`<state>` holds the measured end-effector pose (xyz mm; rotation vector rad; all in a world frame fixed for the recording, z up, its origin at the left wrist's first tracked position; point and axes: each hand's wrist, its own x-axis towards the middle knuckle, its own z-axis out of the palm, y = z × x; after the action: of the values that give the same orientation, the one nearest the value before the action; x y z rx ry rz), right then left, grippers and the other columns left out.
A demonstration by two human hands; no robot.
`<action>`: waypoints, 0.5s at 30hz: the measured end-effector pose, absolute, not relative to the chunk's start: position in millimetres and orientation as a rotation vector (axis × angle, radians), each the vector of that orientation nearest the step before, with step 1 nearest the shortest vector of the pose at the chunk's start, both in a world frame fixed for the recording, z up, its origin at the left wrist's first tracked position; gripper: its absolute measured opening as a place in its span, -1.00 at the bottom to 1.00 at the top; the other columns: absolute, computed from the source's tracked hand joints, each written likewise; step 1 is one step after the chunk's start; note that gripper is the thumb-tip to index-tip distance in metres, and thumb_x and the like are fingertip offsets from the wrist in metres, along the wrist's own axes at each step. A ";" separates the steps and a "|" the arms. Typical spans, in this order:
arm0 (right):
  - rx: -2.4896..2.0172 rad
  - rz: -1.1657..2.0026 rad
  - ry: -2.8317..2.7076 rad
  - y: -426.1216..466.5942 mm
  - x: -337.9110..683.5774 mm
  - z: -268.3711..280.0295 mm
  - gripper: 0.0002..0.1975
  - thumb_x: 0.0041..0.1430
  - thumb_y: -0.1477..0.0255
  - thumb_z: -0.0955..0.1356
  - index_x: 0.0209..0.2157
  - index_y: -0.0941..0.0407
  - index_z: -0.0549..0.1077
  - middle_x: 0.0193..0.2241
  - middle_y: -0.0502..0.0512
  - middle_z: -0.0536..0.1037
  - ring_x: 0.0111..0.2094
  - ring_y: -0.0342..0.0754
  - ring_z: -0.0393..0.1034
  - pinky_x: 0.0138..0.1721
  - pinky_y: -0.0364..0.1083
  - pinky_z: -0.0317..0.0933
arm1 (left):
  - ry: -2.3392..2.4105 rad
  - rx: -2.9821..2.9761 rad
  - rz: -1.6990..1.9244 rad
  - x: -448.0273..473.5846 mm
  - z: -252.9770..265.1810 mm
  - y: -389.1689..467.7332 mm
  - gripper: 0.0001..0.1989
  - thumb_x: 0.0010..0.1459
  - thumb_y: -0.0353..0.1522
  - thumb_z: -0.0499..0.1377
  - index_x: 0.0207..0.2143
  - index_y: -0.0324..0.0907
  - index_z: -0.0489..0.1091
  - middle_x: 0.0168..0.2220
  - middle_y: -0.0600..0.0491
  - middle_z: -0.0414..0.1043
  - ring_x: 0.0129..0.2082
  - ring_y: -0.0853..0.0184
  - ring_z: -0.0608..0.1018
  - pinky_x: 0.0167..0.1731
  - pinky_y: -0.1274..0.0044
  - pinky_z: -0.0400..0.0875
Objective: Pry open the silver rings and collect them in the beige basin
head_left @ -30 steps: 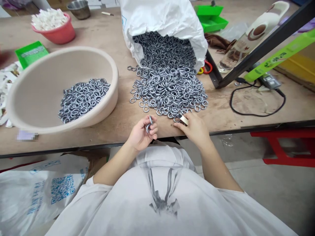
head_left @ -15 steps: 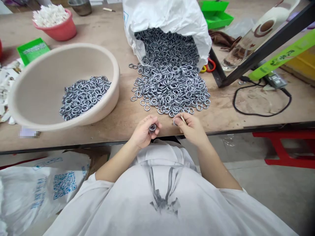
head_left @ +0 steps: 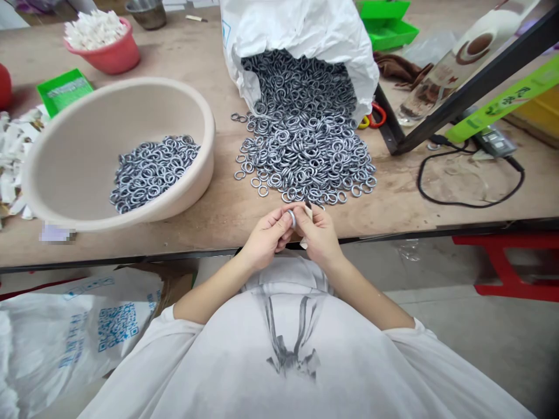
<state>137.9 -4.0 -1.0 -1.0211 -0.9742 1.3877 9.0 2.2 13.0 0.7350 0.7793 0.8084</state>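
Pink plastic bowl [head_left: 109,58] heaped with white pieces [head_left: 94,30], upper left; metal bowl [head_left: 148,16] to its right. Small green tray [head_left: 63,93] nearer, white scraps [head_left: 9,157] at left edge. Upper right: green bins [head_left: 388,35], brown cloth [head_left: 404,68], red loop handle [head_left: 379,113], clear bottle [head_left: 430,87] behind black bar [head_left: 469,90]. Black cable [head_left: 471,206] loops on tabletop [head_left: 393,198]. Red plastic stool [head_left: 504,265] lower right; blue-printed white sack [head_left: 82,320] lower left.
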 end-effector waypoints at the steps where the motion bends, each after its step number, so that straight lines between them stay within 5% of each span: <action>1: -1.017 1.354 -1.020 -4.5 140.8 0.0 -0.62 0.14 0.00 0.42 -0.33 0.05 0.52 -0.56 -0.08 0.34 -0.53 -0.15 0.28 -0.49 -0.13 0.22 | 0.779 0.733 0.809 8.7 13.2 2.1 -0.53 0.02 -0.01 0.35 -0.36 -0.18 0.29 -0.61 0.26 0.09 -0.69 0.60 0.09 -0.71 0.70 -0.11; 6: -1.100 1.353 -1.157 -1.8 144.9 8.0 -0.55 0.01 -0.01 0.50 -0.25 0.03 0.47 -0.59 -0.14 0.33 -0.60 -0.15 0.26 -0.54 -0.13 0.22 | 0.768 0.729 0.799 8.2 13.0 0.1 -0.54 0.05 -0.02 0.32 -0.36 -0.18 0.25 -0.61 0.26 0.08 -0.70 0.58 0.11 -0.73 0.71 -0.10; 11: -1.087 1.144 -1.320 3.7 147.9 11.1 -0.56 0.25 -0.05 0.31 -0.38 0.06 0.42 -0.52 -0.03 0.45 -0.48 -0.12 0.34 -0.40 -0.12 0.23 | 0.752 0.724 0.772 5.2 16.1 -0.1 -0.52 0.06 -0.01 0.30 -0.43 -0.17 0.19 -0.62 0.25 0.11 -0.70 0.59 0.12 -0.72 0.71 -0.09; 15: -1.158 0.770 -1.731 -1.9 160.6 15.1 -0.44 0.29 -0.13 0.19 -0.44 0.08 0.34 -0.56 -0.04 0.31 -0.50 -0.13 0.20 -0.45 -0.11 0.04 | 0.764 0.776 0.828 1.4 15.9 2.6 -0.53 0.09 -0.02 0.28 -0.45 -0.18 0.17 -0.61 0.26 0.09 -0.71 0.60 0.09 -0.71 0.71 -0.09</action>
<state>160.6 -1.9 15.1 -1.1575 -1.7309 0.7700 1.4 2.6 15.9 0.7762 0.7645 0.8277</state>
